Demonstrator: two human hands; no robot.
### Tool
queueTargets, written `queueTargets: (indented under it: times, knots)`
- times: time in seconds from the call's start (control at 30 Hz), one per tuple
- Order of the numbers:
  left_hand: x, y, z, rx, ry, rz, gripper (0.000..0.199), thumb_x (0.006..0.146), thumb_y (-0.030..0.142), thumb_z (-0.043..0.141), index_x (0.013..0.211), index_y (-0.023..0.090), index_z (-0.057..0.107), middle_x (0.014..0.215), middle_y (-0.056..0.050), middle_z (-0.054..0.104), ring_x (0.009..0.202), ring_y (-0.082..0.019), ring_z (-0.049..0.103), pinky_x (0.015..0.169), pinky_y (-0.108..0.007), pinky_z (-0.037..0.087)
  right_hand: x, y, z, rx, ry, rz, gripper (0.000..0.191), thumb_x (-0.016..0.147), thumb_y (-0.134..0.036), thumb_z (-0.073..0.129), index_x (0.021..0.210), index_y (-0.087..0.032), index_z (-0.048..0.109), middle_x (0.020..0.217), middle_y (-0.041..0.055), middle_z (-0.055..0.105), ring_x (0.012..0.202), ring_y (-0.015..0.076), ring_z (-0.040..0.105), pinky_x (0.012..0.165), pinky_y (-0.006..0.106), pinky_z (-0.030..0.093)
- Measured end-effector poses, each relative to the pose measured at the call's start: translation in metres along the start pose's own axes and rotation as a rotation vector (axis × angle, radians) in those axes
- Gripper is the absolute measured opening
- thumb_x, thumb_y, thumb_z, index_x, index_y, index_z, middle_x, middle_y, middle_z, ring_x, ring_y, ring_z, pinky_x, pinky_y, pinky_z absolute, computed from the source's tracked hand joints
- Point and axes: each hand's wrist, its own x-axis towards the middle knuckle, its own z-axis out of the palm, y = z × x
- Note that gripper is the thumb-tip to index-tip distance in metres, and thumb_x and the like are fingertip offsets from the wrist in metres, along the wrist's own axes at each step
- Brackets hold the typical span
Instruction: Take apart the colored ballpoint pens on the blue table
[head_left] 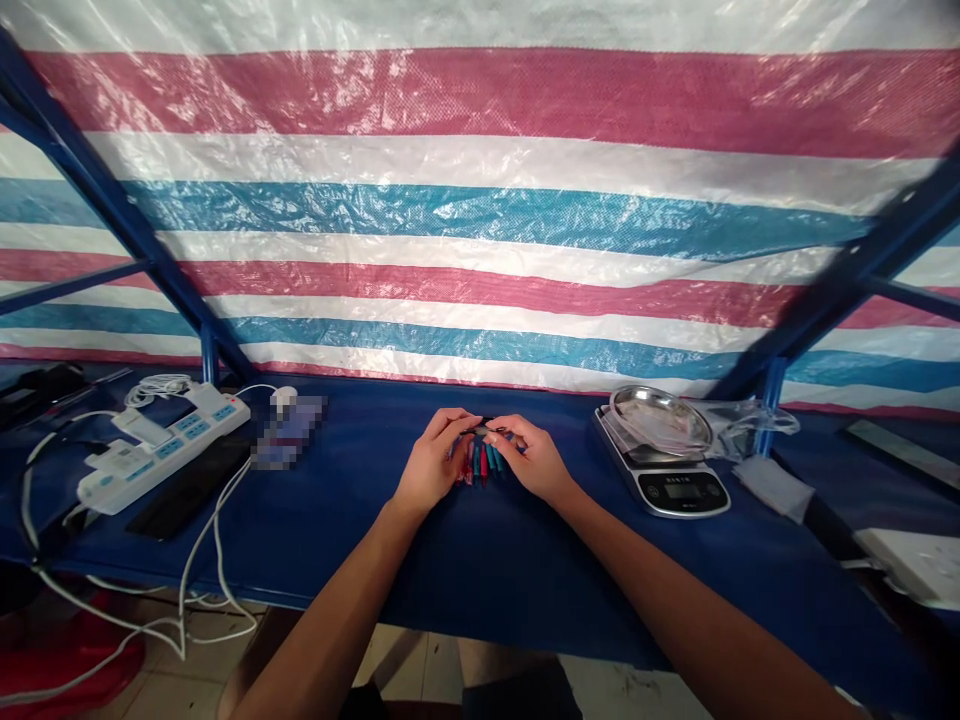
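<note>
My left hand (430, 462) and my right hand (534, 462) meet at the middle of the blue table. Their fingers are bent and pinched around a small dark piece (487, 421) with a lighter part between the fingertips. Its kind is too small to make out. Just below the fingertips lies a row of several narrow, pen-like things (484, 466), some red or pink and some teal. My fingers partly cover this row at both ends.
To the right stands a digital kitchen scale (682, 490) bearing a round metal tray (701, 432). Plastic bags (750, 425) lie behind it. At left are a white power strip (172, 445), a black phone-like slab (187, 490) and cables (217, 520) hanging over the table edge.
</note>
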Motion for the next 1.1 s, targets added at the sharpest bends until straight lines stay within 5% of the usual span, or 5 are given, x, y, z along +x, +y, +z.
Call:
queueTargets:
  times: [0.13,0.23,0.4,0.57,1.1]
  knots:
    - [0.003,-0.002,-0.005,-0.016,0.138,-0.190,0.038,0.101,0.033,0.070,0.138,0.027,0.069,0.142,-0.013,0.066,0.130,-0.029,0.067,0.116,-0.044,0.053,0.003,0.004,-0.001,0.180,0.049,0.134,0.037,0.097,-0.056,0.073,0.115,-0.024,0.071,0.104,0.0104,0.081,0.092,0.0280,0.079,0.063,0.034,0.058]
    - [0.006,-0.008,-0.004,-0.296,0.241,-0.365,0.055,0.092,0.042,0.082,0.141,0.025,0.065,0.142,-0.015,0.068,0.116,-0.027,0.075,0.104,-0.043,0.060,0.007,0.004,-0.002,0.250,0.055,0.171,0.040,0.096,-0.059,0.073,0.114,-0.023,0.068,0.100,0.0108,0.082,0.087,0.0263,0.076,0.057,0.032,0.051]
    - [0.007,-0.016,0.002,-0.757,0.136,-0.645,0.066,0.079,0.051,0.094,0.130,0.017,0.072,0.104,-0.010,0.081,0.088,-0.024,0.080,0.089,-0.041,0.065,0.009,0.003,-0.004,0.318,0.031,0.189,0.038,0.091,-0.057,0.078,0.110,-0.026,0.067,0.099,0.0089,0.081,0.091,0.0273,0.076,0.057,0.031,0.050]
    - [0.004,-0.016,0.005,-0.839,0.115,-0.662,0.055,0.079,0.050,0.094,0.119,0.017,0.078,0.100,-0.007,0.082,0.089,-0.022,0.079,0.087,-0.037,0.066,0.008,0.004,-0.006,0.307,-0.025,0.190,0.037,0.092,-0.055,0.079,0.109,-0.024,0.070,0.085,0.0029,0.076,0.059,0.0158,0.061,0.055,0.031,0.047]
    - [0.004,-0.013,0.006,-0.786,0.119,-0.647,0.051,0.080,0.055,0.092,0.112,0.017,0.079,0.098,-0.009,0.083,0.089,-0.024,0.079,0.090,-0.039,0.063,0.009,0.003,-0.007,0.318,-0.007,0.236,0.037,0.089,-0.058,0.080,0.100,-0.024,0.072,0.088,0.0065,0.082,0.062,0.0182,0.063,0.055,0.031,0.046]
